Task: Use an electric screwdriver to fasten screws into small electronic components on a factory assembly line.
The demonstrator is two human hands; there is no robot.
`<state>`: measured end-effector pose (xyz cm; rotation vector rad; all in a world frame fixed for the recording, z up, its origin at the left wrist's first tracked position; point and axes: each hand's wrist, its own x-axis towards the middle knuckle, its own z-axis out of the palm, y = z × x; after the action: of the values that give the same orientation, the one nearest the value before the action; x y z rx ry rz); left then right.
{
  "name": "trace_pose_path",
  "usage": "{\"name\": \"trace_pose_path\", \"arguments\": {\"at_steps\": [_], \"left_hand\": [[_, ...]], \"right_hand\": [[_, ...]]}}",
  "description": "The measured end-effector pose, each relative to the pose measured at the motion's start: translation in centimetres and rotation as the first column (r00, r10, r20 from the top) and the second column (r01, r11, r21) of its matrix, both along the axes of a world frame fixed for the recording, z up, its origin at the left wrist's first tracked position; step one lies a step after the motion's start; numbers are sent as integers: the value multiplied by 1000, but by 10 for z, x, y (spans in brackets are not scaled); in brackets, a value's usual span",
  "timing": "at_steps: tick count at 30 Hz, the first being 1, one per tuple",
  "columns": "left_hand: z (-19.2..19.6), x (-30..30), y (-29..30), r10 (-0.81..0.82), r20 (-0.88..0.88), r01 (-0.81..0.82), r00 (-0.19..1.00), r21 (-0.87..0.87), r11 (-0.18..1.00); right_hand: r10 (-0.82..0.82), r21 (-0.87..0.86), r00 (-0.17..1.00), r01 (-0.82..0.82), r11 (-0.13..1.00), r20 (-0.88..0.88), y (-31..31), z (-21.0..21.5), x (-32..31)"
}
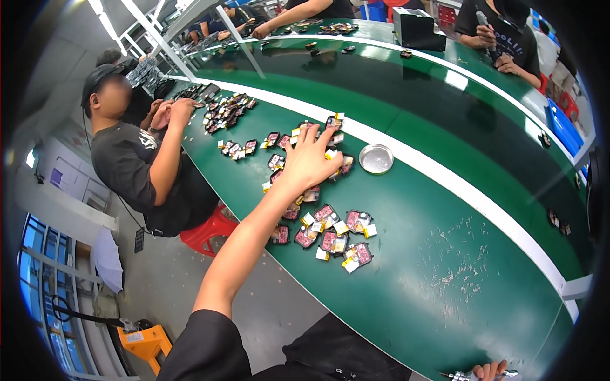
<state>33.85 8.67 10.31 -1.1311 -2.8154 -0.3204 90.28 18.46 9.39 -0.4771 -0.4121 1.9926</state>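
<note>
My left hand (310, 160) reaches over a cluster of small black electronic units with its fingers spread and bent slightly down. It covers part of the cluster, and whether a fingertip touches a unit is hard to tell. One unit (334, 120) lies just beyond the fingertips. Nearer to me sits a loose group of similar units (333, 240), with pinkish-red inner faces and white-and-yellow tabs. At the lower right edge, my right hand (490, 370) is closed around a silver powered screwdriver (460, 376), its thin tip pointing left. The frame's edge cuts off part of that hand.
A round metal dish (376, 159) stands beside the white rail (438, 170) on the green table (406, 267). Thin silvery bits (452, 277) are scattered nearer me. A co-worker (136, 149) sits at left by another pile of units (227, 113). Beyond the rail runs a green conveyor belt (406, 101).
</note>
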Motion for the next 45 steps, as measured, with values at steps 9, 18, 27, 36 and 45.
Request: {"name": "trace_pose_path", "arguments": {"at_steps": [9, 18, 27, 36, 45], "left_hand": [[-21, -105, -18, 359, 41, -362, 932, 72, 930], [-25, -193, -55, 462, -176, -449, 869, 111, 886], [-5, -65, 31, -279, -224, 298, 934, 54, 953], [-27, -172, -34, 56, -199, -96, 978, -198, 976], [1, -113, -45, -79, -214, 128, 974, 226, 966]], "right_hand": [[-54, 4, 998, 54, 999, 23, -2, 1, -2], [-17, 33, 999, 16, 999, 35, 4, -8, 6], [-53, 36, 998, 52, 998, 43, 5, -7, 1], [-63, 49, 997, 61, 997, 46, -2, -9, 5], [-38, 17, 998, 39, 999, -40, 5, -13, 3]]}}
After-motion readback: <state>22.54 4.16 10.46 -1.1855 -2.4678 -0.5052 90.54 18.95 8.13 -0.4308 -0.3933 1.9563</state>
